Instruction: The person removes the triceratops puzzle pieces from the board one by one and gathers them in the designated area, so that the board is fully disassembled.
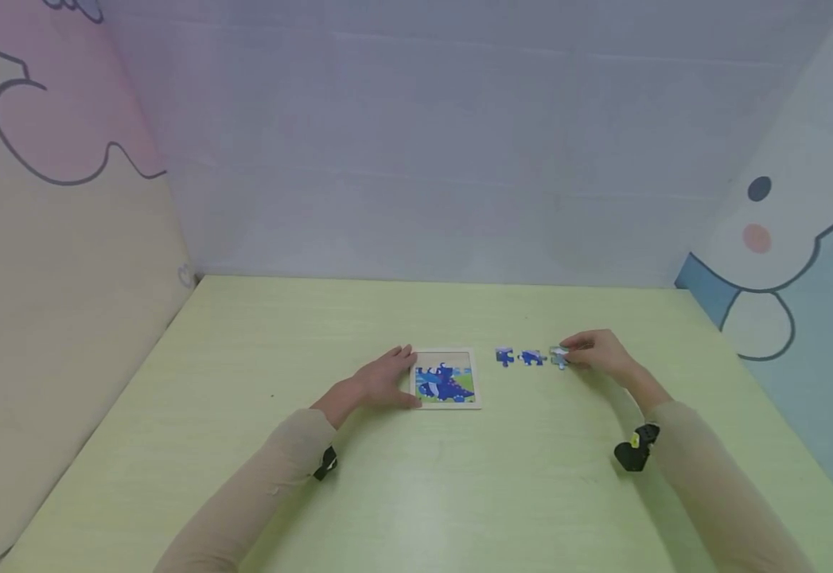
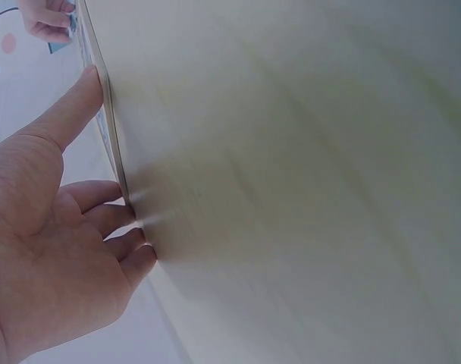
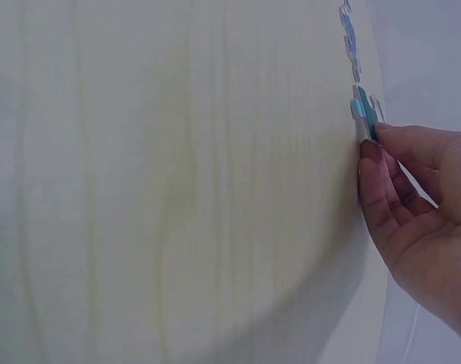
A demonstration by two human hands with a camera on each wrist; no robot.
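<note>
A square jigsaw tray (image 1: 477,390) with a pale frame lies on the table. Blue dinosaur pieces (image 1: 445,383) fill its lower part, while a bare strip shows along the top. My left hand (image 1: 382,380) rests at the tray's left side, thumb by the near corner and fingers by the far one; the left wrist view shows the thumb (image 2: 83,95) against the tray's edge. At the right, my right hand (image 1: 597,352) pinches a light-blue puzzle piece (image 1: 558,357) between thumb and fingers, low over the table. In the right wrist view, that piece (image 3: 366,114) sticks out past the fingertips.
Two loose puzzle pieces, one blue (image 1: 504,356) and one blue and white (image 1: 531,357), lie in a row between the tray and my right hand. A pale wall (image 1: 416,159) rises behind the table (image 1: 416,493), with printed side panels left and right.
</note>
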